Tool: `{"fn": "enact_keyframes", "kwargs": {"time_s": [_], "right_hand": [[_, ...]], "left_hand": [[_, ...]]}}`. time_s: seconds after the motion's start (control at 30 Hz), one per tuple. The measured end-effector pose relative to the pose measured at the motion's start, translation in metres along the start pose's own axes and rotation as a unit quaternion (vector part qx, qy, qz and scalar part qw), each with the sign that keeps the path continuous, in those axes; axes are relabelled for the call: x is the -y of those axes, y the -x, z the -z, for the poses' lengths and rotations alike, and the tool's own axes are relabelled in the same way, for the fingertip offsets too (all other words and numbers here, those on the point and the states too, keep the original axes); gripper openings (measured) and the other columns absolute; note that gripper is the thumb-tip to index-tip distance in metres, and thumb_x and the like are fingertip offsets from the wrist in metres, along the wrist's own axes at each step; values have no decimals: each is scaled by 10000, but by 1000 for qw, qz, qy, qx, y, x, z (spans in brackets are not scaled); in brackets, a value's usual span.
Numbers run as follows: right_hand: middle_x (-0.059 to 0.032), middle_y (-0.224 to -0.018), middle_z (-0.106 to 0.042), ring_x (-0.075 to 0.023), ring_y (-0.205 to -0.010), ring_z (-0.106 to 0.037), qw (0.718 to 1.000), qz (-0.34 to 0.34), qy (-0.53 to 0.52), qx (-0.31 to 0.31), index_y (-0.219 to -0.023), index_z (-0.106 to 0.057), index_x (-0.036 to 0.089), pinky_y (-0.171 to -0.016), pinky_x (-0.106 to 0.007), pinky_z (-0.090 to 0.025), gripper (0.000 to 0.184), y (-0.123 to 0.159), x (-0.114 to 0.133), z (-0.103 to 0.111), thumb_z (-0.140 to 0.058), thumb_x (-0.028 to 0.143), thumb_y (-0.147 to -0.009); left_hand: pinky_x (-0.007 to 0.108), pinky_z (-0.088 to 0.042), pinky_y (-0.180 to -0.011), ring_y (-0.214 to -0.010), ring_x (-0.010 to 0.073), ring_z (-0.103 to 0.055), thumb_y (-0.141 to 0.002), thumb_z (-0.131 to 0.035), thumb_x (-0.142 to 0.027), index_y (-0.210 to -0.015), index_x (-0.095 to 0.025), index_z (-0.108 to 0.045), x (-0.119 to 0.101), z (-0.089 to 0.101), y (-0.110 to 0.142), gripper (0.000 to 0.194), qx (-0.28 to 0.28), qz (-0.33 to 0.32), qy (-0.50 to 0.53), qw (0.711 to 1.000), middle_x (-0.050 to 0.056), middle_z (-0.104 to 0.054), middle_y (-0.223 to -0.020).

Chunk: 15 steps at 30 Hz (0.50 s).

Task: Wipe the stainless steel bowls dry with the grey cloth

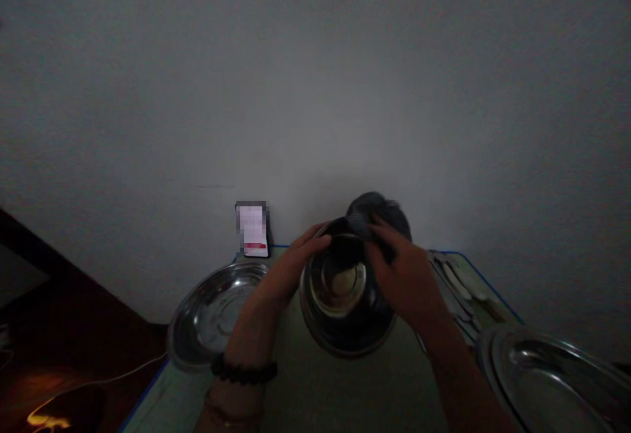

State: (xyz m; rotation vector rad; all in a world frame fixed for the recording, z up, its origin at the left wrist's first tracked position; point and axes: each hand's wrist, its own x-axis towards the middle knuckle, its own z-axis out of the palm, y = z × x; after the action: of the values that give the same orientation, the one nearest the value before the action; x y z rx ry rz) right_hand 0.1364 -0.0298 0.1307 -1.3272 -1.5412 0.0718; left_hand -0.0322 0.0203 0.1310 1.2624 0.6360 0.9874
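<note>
A shiny metal bowl [340,334] is tilted up in front of me, its hollow side facing me. My left hand [300,259] grips the bowl's left rim, thumb on the inside edge. At the upper right rim, my right hand [399,269] is closed on a dark grey cloth [377,209], which is pressed against the bowl. Part of the cloth bunches up behind the fingers. The right fingers are slightly blurred, and the bowl's right side is partly hidden behind that hand.
A metal basin [197,321] lies on the table [345,393] at left. Stacked metal basins [552,380] stand at lower right. Several long utensils [458,282] lie behind them. A phone [253,229] leans against the wall [315,91]. A cable [113,378] runs off the left edge.
</note>
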Motion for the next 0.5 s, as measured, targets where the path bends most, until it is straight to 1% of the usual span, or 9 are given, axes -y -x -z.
{"fn": "enact_keyframes", "kwargs": {"time_s": [0.07, 0.1, 0.13, 0.2, 0.23, 0.3, 0.4, 0.47, 0.5], "right_hand": [[-152, -1360, -520, -285, -1259, -480, 997, 17, 7, 80, -985, -688, 153, -1051, -464, -362, 318, 0, -7, -11, -460, 356, -892], [-158, -1352, -524, -289, -1253, -483, 996, 14, 10, 88, -952, -682, 153, -1050, -470, -360, 326, -1, -9, -13, -443, 368, -901], [-164, -1305, -557, -289, -1215, -512, 997, 4, 12, 78, -946, -665, 153, -1030, -475, -378, 318, -1, -11, -13, -440, 374, -902], [-154, -1168, -624, -286, -1092, -576, 999, -24, 17, 39, -1025, -601, 157, -956, -478, -429, 283, -2, -14, -12, -504, 370, -867], [-141, -1122, -633, -282, -1041, -588, 999, -36, 18, 25, -1085, -557, 160, -918, -472, -448, 318, -2, -16, -12, -548, 359, -838], [-125, -1105, -615, -268, -1001, -583, 999, -30, 11, 25, -1158, -484, 172, -874, -447, -459, 401, -1, -20, -15, -587, 330, -805], [-115, -1038, -599, -260, -960, -551, 999, 21, 26, 20, -1071, -511, 184, -833, -424, -448, 291, 1, -28, -24, -548, 333, -824], [-115, -948, -600, -273, -915, -524, 998, 31, 58, -22, -952, -546, 185, -801, -431, -434, 233, 0, -34, -30, -534, 381, -826], [-113, -908, -603, -276, -890, -517, 996, 20, 65, -49, -903, -553, 188, -785, -430, -429, 236, -1, -37, -31, -532, 408, -821]], "left_hand": [[399, -403, -983, -1078, 248, -600, -809, -590, -289, -1209, -196, -578, -1, -1, 1, 410, 9, 1, 6, 1000, 68, -664, -1170], [387, -408, -971, -1067, 242, -602, -802, -593, -280, -1202, -197, -577, -2, 0, 2, 409, 2, 4, 1, 1000, 66, -663, -1163], [373, -410, -962, -1061, 235, -600, -795, -594, -271, -1191, -197, -579, -4, 0, 4, 403, -5, 7, -7, 1000, 64, -659, -1164], [352, -420, -931, -1039, 225, -602, -780, -590, -253, -1165, -202, -584, -10, 0, 8, 389, -2, 17, -24, 1000, 58, -657, -1147], [347, -428, -910, -1022, 223, -605, -774, -583, -248, -1155, -205, -583, -12, -1, 10, 384, 8, 21, -33, 999, 56, -661, -1125], [340, -443, -858, -969, 216, -614, -760, -580, -239, -1122, -212, -582, -18, -4, 15, 363, 32, 33, -65, 997, 44, -677, -1046], [315, -454, -779, -875, 189, -615, -761, -590, -240, -1083, -226, -569, -24, -11, 20, 323, 38, 38, -143, 988, 11, -674, -928], [299, -455, -747, -849, 174, -607, -778, -592, -246, -1096, -240, -555, -26, -14, 23, 320, 36, 21, -180, 983, -1, -665, -934], [294, -456, -742, -852, 172, -604, -783, -592, -245, -1110, -247, -549, -27, -14, 24, 330, 35, 9, -188, 982, -2, -664, -953]]}}
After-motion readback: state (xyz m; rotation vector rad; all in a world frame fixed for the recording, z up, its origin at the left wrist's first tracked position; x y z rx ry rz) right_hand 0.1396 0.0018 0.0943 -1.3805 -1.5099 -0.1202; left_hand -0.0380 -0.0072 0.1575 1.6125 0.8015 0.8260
